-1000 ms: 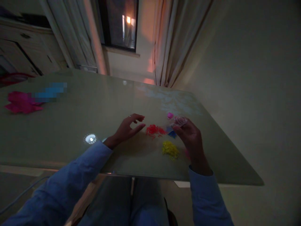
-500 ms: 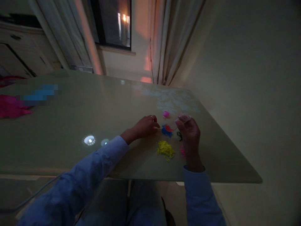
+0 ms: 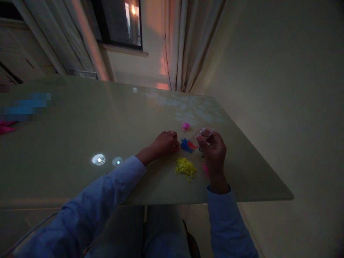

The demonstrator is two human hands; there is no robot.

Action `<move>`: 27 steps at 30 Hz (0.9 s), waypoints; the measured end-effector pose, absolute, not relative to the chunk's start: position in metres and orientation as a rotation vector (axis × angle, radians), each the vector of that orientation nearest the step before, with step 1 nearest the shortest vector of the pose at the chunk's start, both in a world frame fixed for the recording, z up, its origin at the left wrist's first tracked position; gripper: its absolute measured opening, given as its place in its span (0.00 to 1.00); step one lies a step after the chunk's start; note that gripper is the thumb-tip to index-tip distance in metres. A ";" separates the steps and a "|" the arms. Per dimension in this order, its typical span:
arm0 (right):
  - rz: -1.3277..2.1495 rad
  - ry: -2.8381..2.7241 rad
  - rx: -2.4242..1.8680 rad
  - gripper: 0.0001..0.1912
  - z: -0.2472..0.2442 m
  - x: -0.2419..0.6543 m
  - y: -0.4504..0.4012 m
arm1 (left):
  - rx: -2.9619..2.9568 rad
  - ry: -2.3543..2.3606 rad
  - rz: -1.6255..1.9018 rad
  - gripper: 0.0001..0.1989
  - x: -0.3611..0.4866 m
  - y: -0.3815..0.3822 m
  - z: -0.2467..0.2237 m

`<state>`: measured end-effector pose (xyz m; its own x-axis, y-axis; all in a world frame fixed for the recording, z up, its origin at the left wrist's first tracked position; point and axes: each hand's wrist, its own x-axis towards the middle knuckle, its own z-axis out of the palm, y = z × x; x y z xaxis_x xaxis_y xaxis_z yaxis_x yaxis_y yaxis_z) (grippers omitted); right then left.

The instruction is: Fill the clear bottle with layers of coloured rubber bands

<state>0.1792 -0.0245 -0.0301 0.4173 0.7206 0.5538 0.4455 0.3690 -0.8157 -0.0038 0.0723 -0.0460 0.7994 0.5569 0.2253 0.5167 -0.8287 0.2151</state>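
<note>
My right hand (image 3: 215, 150) holds a small clear plastic container (image 3: 205, 132) between thumb and fingers, above the table. My left hand (image 3: 166, 143) rests on the table with its fingers curled; whether they hold anything is hidden. Just right of its fingertips lies a blue pile (image 3: 185, 145) of small pieces, with red pieces (image 3: 191, 145) against it. Nearer the front edge is a larger yellow pile (image 3: 186, 168). Some pink pieces (image 3: 205, 169) and a few dark pieces (image 3: 200, 149) show beside my right hand, partly covered by it. A pink lump (image 3: 185, 126) sits behind the blue pile.
The glossy table (image 3: 67, 136) reflects lamps. At its far left lie a blurred blue thing (image 3: 27, 106) and a pink cloth (image 3: 6, 128). Curtains (image 3: 177, 46) and a window stand behind the table, with a wall (image 3: 290, 89) on the right.
The view has shifted, so the table things appear a little further left. The clear container is tilted differently in my right hand. My left hand's fingers are curled in more.
</note>
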 end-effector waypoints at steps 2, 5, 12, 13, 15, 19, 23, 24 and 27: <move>0.244 -1.209 -1.262 0.18 -0.031 0.179 -0.024 | 2.842 0.844 0.422 0.11 -0.003 0.072 -0.047; 0.248 -1.209 -1.264 0.18 -0.032 0.180 -0.023 | 2.838 0.834 0.432 0.11 -0.001 0.073 -0.050; 0.241 -1.186 -1.254 0.19 -0.033 0.180 -0.023 | 2.795 0.766 0.583 0.09 -0.012 0.074 -0.038; 0.243 -1.187 -1.255 0.19 -0.033 0.180 -0.023 | 2.782 0.739 0.614 0.08 -0.018 0.074 -0.035; 0.247 -1.198 -1.259 0.19 -0.032 0.179 -0.023 | 2.750 0.667 0.668 0.08 -0.030 0.073 -0.031; 0.233 -1.231 -1.266 0.19 -0.033 0.179 -0.023 | 2.776 0.603 0.676 0.07 -0.053 0.070 -0.030; 0.228 -1.253 -1.273 0.18 -0.036 0.179 -0.023 | 2.891 0.566 0.486 0.09 -0.065 0.065 -0.032; 0.223 -1.255 -1.279 0.18 -0.036 0.180 -0.023 | 2.918 0.570 0.444 0.11 -0.067 0.064 -0.032; 0.219 -1.262 -1.291 0.19 -0.038 0.181 -0.022 | 2.933 0.565 0.369 0.13 -0.070 0.062 -0.030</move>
